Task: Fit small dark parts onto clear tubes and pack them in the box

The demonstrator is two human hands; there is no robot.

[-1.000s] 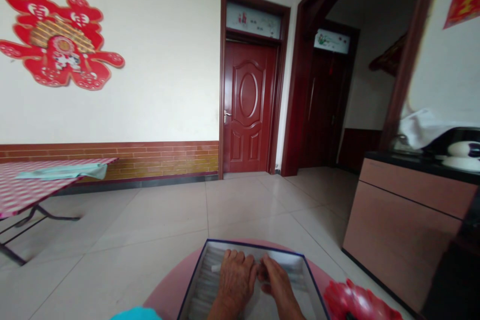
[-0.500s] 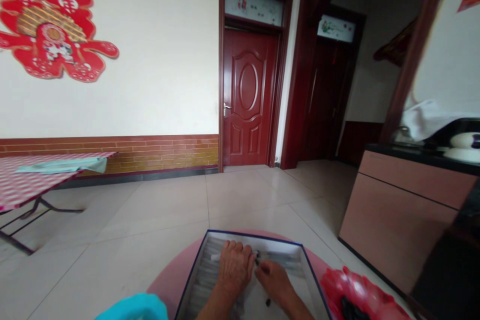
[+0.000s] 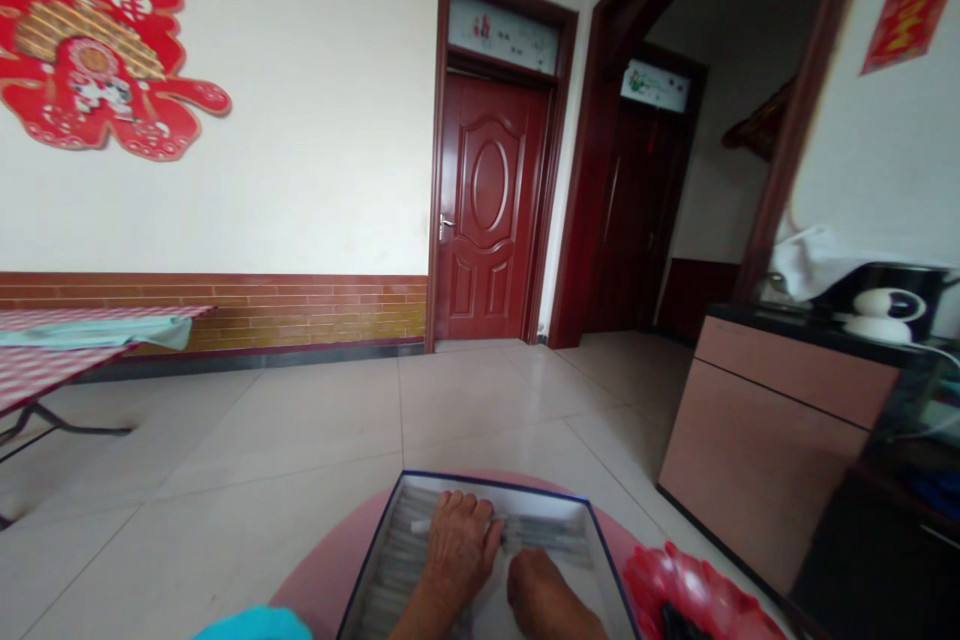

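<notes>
Left hand (image 3: pixel 457 550) lay spread on rows of thin pale rods (image 3: pixel 544 532) inside shallow blue-edged cardboard box (image 3: pixel 480 482); right hand (image 3: pixel 544 600) curled just beside it, any pinch I could not tell.

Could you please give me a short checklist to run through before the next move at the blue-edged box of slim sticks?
1. Shallow rectangular box with dark blue edges resting on the round pink table: ok.
2. Slim whitish sticks lying side by side in rows: ok, though blur hides single sticks.
3. Left hand on the sticks: ok; whether it grips one: cannot tell.
4. Right hand curled over the box's white floor: holding anything, cannot tell.
5. Glossy red plastic dish clear of the box's right edge: cannot tell; they nearly meet.
</notes>
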